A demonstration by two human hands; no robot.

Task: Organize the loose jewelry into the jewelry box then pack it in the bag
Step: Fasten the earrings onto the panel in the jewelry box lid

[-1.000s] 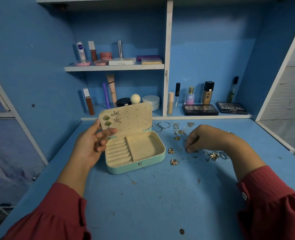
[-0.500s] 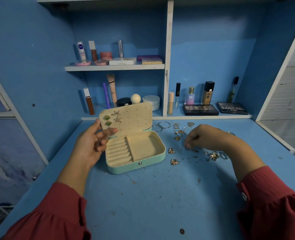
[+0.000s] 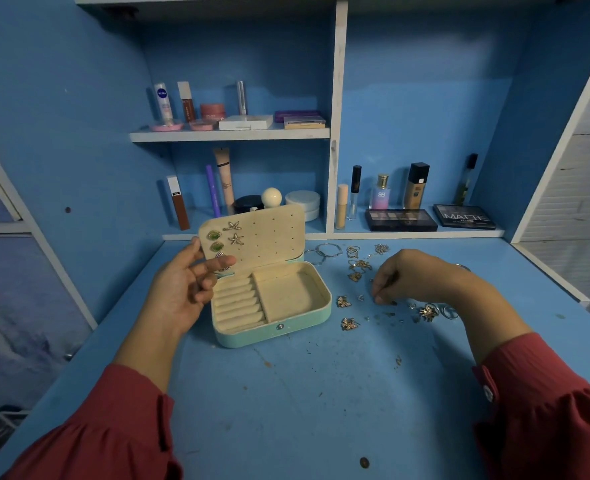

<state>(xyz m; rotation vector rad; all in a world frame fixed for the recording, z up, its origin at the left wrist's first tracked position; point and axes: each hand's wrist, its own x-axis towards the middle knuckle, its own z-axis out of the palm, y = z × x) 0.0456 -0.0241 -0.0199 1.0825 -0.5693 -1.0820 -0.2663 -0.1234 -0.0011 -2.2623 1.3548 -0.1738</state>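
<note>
Hands sorting loose jewelry point(image 3: 356, 268) beside an open jewelry box point(image 3: 273, 306) on a blue desk point(image 3: 286, 410).

Head view: left hand point(image 3: 179, 292) is steadying the lid, thumb and fingers clasping its edge; right hand point(image 3: 408, 277) is pinching at small pieces. Four studs are sitting pinned; most pieces are lying outside, no bag showing.

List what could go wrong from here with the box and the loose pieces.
1. The left hand props the cream perforated lid of the mint-green jewelry box; letting go might let it drop shut.
2. The right hand picks among tiny gold findings; its grip could fumble one, or the sleeve could sweep them away.
3. The gold butterfly earrings lie apart, so the pair may get split.
</note>
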